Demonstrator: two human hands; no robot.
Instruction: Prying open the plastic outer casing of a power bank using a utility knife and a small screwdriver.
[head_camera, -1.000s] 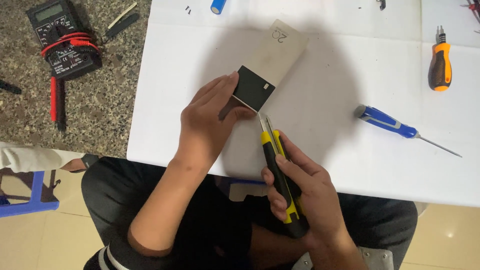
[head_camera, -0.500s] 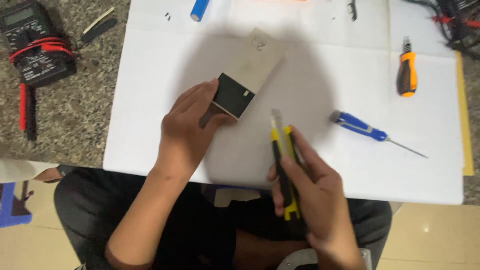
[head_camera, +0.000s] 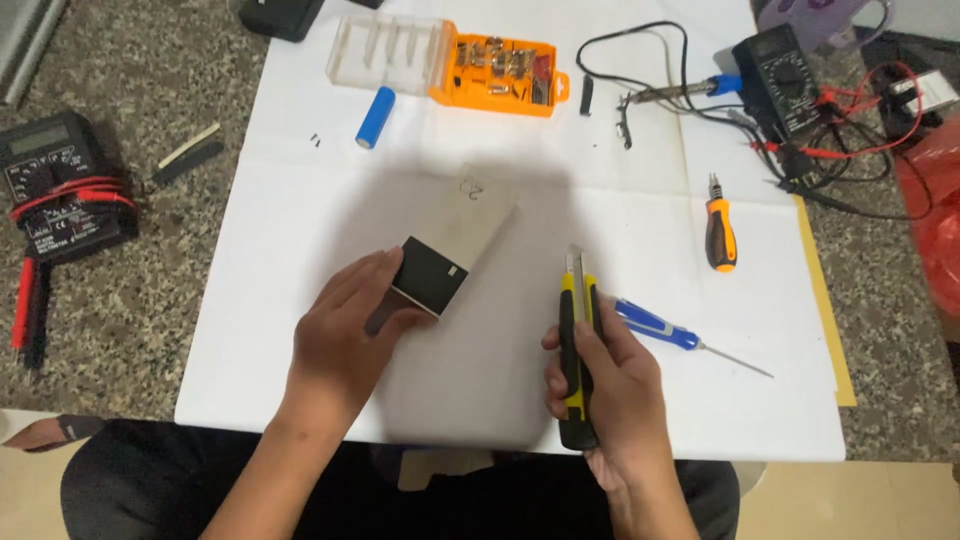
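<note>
Overhead, head view:
Left hand (head_camera: 345, 345): fingers pressed flat on the flat pack (head_camera: 455, 245)'s black near end.
Pack axis: diagonal, running up-right across the white sheet (head_camera: 280, 230).
Right hand (head_camera: 610, 385): fingers curled around utility knife (head_camera: 578, 345), blade pointing away, just right of the pack.

My left hand (head_camera: 345, 335) steadies a flat grey-and-black pack (head_camera: 452, 252) on the white-covered bench (head_camera: 280, 250); my right hand (head_camera: 605, 385) grips a yellow utility knife (head_camera: 577, 345), blue screwdriver (head_camera: 660, 330) just beside.
</note>
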